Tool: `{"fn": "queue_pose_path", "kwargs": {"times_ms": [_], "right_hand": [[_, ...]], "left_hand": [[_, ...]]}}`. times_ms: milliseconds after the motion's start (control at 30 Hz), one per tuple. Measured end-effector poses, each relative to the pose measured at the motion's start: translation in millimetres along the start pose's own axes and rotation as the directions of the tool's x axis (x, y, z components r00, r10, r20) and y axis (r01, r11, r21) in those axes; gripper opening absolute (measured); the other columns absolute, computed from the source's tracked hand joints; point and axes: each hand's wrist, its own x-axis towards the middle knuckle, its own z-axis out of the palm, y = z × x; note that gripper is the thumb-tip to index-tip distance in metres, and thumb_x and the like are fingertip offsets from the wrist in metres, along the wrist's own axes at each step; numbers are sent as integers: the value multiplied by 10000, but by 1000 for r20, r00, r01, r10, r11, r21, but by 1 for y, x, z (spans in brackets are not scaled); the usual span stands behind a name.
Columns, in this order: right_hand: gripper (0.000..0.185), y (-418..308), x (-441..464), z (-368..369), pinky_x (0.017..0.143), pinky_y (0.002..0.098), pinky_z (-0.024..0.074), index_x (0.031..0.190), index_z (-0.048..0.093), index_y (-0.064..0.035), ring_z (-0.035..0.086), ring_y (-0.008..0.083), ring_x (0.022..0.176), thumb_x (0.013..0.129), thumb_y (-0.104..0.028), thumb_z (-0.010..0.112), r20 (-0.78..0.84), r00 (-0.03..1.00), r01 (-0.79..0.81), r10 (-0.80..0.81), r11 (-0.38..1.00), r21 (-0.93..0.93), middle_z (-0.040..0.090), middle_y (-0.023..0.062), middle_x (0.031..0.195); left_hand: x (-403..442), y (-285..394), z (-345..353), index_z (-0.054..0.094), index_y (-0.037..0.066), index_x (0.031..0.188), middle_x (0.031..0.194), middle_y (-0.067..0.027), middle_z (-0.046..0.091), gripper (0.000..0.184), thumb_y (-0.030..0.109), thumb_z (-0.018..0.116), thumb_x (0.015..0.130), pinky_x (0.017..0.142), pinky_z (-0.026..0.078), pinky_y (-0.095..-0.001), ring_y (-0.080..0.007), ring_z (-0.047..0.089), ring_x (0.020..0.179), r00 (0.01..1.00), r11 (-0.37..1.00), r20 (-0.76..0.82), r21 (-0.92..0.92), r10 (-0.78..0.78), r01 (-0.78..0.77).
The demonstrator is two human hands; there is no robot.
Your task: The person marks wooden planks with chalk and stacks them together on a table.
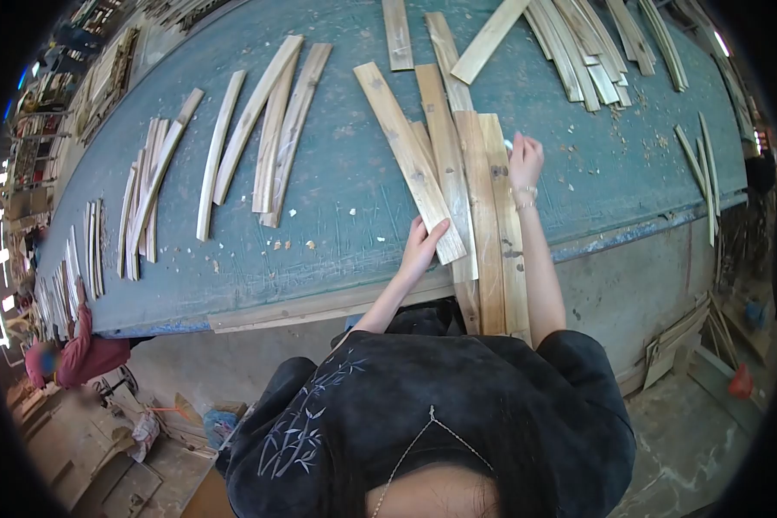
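My left hand (421,246) is closed around the near end of a pale wooden slat (406,155), which slants away to the upper left over other slats. To its right, long knotty slats (485,207) lie side by side, their near ends jutting past the table edge toward my body. My right hand (527,162) is raised just right of these boards, with its fingers pinched together. A small whitish bit shows by its fingertips, too small to name. A bracelet circles that wrist.
The green worktable (345,190) carries groups of slats at left (263,129) and a bundle at upper right (578,52). Wood chips dot its surface. A person in a red sleeve (78,345) is at the far left end. Boards (673,345) lean below the right edge.
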Motion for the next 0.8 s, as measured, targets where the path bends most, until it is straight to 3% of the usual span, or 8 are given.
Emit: {"fn": "queue_pose_path", "kwargs": {"times_ms": [167, 267, 433, 500, 567, 633, 667, 800], "right_hand": [[337, -61, 80, 71, 661, 286, 404, 734, 579, -7, 525, 208, 727, 828, -280, 405, 466, 872, 49, -151, 974, 223, 539, 118, 789], [350, -76, 127, 130, 683, 331, 408, 766, 594, -6, 529, 281, 765, 814, -315, 435, 296, 870, 334, -393, 914, 231, 544, 157, 815], [433, -79, 221, 192, 796, 353, 385, 793, 611, -32, 503, 296, 896, 814, -389, 367, 415, 800, 450, -433, 891, 61, 539, 165, 954], [424, -73, 243, 214, 806, 347, 380, 833, 604, -40, 498, 292, 930, 813, -389, 363, 481, 798, 406, -364, 914, 18, 538, 148, 985], [411, -65, 252, 233, 808, 353, 377, 898, 589, -61, 494, 293, 944, 810, -395, 366, 490, 834, 255, -253, 965, 64, 541, 137, 988], [409, -60, 255, 232, 803, 350, 378, 949, 570, -79, 495, 296, 941, 813, -402, 360, 570, 770, 352, -286, 936, -6, 541, 136, 992], [409, -63, 255, 227, 803, 350, 378, 949, 570, -79, 495, 296, 941, 813, -402, 360, 592, 752, 358, -289, 934, 0, 541, 136, 992], [419, -55, 258, 214, 801, 335, 379, 959, 564, -77, 495, 297, 943, 808, -417, 371, 600, 751, 377, -277, 925, -44, 540, 136, 994]], "left_hand": [[-17, 25, -27, 503, -29, 1028, 1111, -130, 411, 425, 325, 501, 793, 884, 299, -277, -186, 391, 1045, 999, 999, -25, 45, 27, -26], [-34, 51, -45, 514, -18, 986, 898, -74, 543, 369, 309, 451, 825, 751, 393, -249, -130, 510, 849, 991, 986, 69, -112, -115, 122], [-45, 75, -80, 469, -12, 1002, 791, -58, 555, 355, 301, 399, 850, 660, 428, -256, -129, 543, 718, 988, 988, 87, -80, -124, 131], [-49, 88, -80, 438, -21, 1002, 662, -26, 526, 348, 290, 364, 866, 622, 442, -249, -124, 548, 621, 935, 841, -17, -444, -353, 309], [-47, 72, -94, 382, -24, 1053, 545, -9, 433, 358, 281, 309, 882, 545, 416, -228, -114, 472, 488, 963, 750, 104, -609, -251, 261], [-46, 67, -100, 384, -30, 1041, 500, -8, 356, 364, 283, 281, 887, 466, 348, -205, -93, 352, 415, 936, 43, 352, -935, 12, 351], [-45, 70, -100, 373, -34, 1052, 482, -3, 302, 399, 316, 304, 875, 432, 292, -203, -93, 285, 395, 932, -103, 360, -926, 47, 363], [-44, 85, -92, 379, -38, 1035, 483, -15, 308, 452, 374, 312, 860, 433, 287, -198, -98, 304, 404, 938, -58, 316, -943, 145, 327]]}}
